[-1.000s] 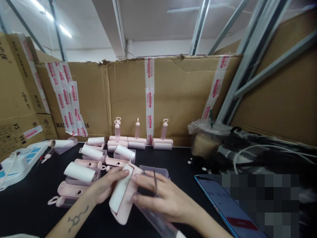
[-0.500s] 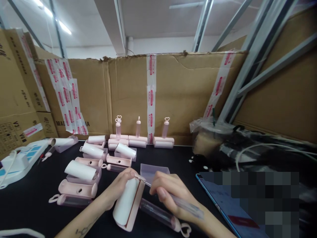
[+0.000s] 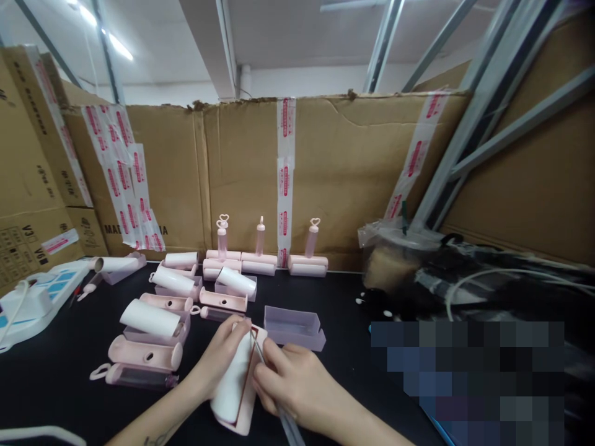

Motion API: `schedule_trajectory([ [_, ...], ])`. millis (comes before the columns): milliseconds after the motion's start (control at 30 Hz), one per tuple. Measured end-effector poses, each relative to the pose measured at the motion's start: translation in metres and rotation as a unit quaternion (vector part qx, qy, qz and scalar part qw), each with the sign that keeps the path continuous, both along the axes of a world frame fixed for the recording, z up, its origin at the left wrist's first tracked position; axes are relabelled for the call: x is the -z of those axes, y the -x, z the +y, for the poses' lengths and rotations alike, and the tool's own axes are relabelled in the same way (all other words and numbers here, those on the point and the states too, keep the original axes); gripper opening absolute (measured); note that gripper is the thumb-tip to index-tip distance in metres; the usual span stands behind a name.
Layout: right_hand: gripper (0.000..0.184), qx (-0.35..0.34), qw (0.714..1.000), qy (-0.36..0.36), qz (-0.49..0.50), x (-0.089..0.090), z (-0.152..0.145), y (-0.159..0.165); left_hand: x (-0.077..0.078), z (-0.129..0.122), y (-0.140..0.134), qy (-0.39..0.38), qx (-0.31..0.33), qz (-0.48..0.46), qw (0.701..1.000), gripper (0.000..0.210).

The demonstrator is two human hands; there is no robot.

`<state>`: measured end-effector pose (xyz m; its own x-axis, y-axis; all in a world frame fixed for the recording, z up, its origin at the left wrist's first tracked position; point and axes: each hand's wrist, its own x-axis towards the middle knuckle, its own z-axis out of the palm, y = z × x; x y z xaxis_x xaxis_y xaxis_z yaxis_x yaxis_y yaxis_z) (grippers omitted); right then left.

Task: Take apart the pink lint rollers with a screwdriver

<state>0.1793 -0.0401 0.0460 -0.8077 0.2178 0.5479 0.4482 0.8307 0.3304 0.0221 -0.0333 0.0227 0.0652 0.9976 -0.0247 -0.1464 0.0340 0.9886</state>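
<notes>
- My left hand (image 3: 218, 365) is wrapped around a white roll (image 3: 232, 384). The fingers are closed on it from the left side.
- The roll sits in a pink holder (image 3: 248, 402), low in the middle of the black table (image 3: 56, 378). It tilts away from me.
- My right hand (image 3: 297, 387) is pinched shut on a thin stick (image 3: 257, 350). The tip touches the top edge of the roll, near my left fingertips.
- A clear tray (image 3: 294, 327) lies just behind my hands.
- More rolls and pink parts (image 3: 145, 354) lie to the left, apart from my hands.
- Three pink handles (image 3: 260, 238) stand up at the back by the cardboard wall (image 3: 344, 179).
- A cup (image 3: 395, 260) in a bag and some cables (image 3: 502, 279) sit to the right.
- I think the stick could slip off the roll edge. It is thin and the roll is smooth and round.
- If it slips, the tip could poke my left fingers, since they are so near.
- If I push too hard, the roll could pop out of the holder or turn in my hand.
</notes>
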Motion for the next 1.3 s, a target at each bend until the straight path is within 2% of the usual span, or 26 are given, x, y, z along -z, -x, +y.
schedule_trajectory([
  [133, 0.02, -0.01, 1.0, 0.018, 0.016, 0.003, 0.004, -0.002, 0.0, 0.002, -0.002, -0.021, 0.015, -0.009, 1.0, 0.037],
  [267, 0.024, -0.06, 0.992, 0.078, 0.081, -0.008, 0.004, -0.012, -0.009, 0.003, 0.0, -0.064, 0.028, 0.053, 0.996, 0.035],
  [400, 0.025, -0.098, 0.983, 0.126, 0.095, -0.018, 0.005, -0.018, -0.015, 0.001, 0.004, -0.061, 0.065, 0.04, 0.995, 0.028],
  [467, 0.025, -0.099, 0.978, 0.153, 0.097, -0.019, 0.005, -0.018, -0.017, -0.002, 0.004, -0.062, 0.094, 0.029, 0.993, 0.026],
  [567, 0.026, -0.085, 0.975, 0.183, 0.089, -0.018, 0.006, -0.016, -0.017, -0.005, 0.003, -0.096, 0.104, 0.075, 0.987, 0.024],
  [733, 0.023, -0.06, 0.984, 0.148, 0.076, -0.012, 0.003, -0.009, -0.015, -0.007, 0.004, -0.146, 0.051, 0.162, 0.975, 0.023],
  [867, 0.022, -0.036, 0.989, 0.119, 0.081, -0.007, 0.0, -0.006, -0.013, -0.007, 0.006, -0.144, 0.045, 0.187, 0.971, 0.022],
  [967, 0.022, -0.029, 0.991, 0.107, 0.078, -0.002, 0.001, -0.004, -0.012, -0.006, 0.005, -0.126, 0.044, 0.181, 0.974, 0.024],
  [1133, 0.021, -0.004, 0.995, 0.092, 0.045, 0.006, 0.005, 0.0, -0.007, -0.001, 0.004, -0.067, 0.031, 0.109, 0.991, 0.026],
  [1300, 0.021, 0.037, 0.994, 0.076, 0.067, 0.009, 0.001, 0.004, -0.016, 0.005, 0.007, -0.151, -0.003, 0.192, 0.97, 0.025],
])
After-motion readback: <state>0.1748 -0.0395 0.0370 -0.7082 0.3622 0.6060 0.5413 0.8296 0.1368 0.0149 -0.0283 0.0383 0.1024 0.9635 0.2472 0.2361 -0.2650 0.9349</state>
